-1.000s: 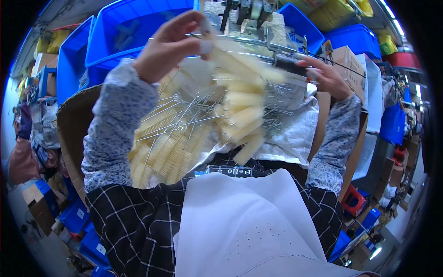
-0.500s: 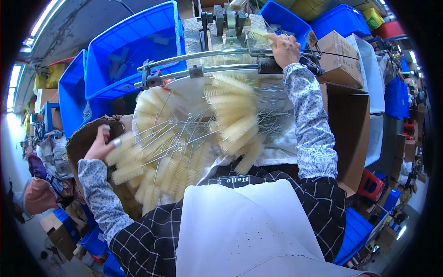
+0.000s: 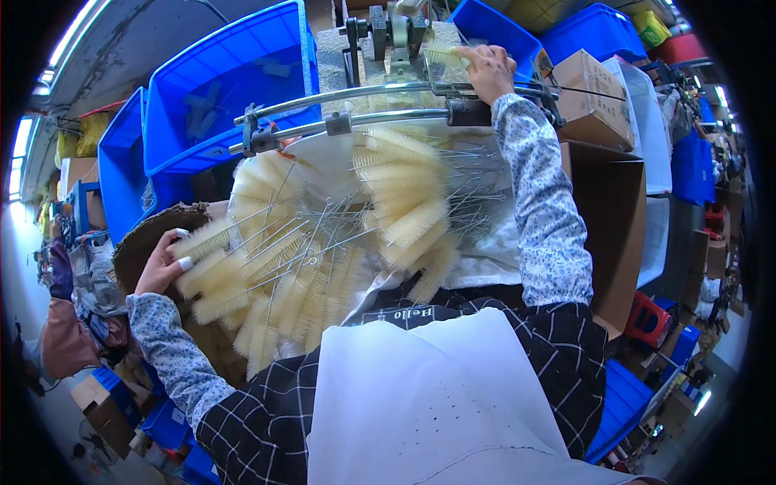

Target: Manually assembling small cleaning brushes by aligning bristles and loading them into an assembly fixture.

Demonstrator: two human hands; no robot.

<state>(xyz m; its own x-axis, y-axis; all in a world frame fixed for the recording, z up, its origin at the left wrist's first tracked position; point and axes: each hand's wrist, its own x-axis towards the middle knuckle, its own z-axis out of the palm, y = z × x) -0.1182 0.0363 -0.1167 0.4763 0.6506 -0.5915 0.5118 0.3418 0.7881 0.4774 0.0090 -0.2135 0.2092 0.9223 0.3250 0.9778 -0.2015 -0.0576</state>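
Note:
At the far side of the bench, my right hand pinches a pale bristle brush beside the clamp of a metal machine. On the left, my left hand has white coverings on its thumb and finger. Between those fingertips sits the end of another cream bristle brush. A pile of similar brushes with twisted wire stems spreads to the right of that hand. A second stack of brushes lies in the middle, its looped wire ends pointing right.
Two metal rods cross in front of the machine. A large blue bin stands at the far left, with a cardboard box by my left hand. To the right are an open carton and a closed one.
My left fingers have come around the end of a brush that now shows between them. My right hand and its brush have shifted slightly left and away from me.

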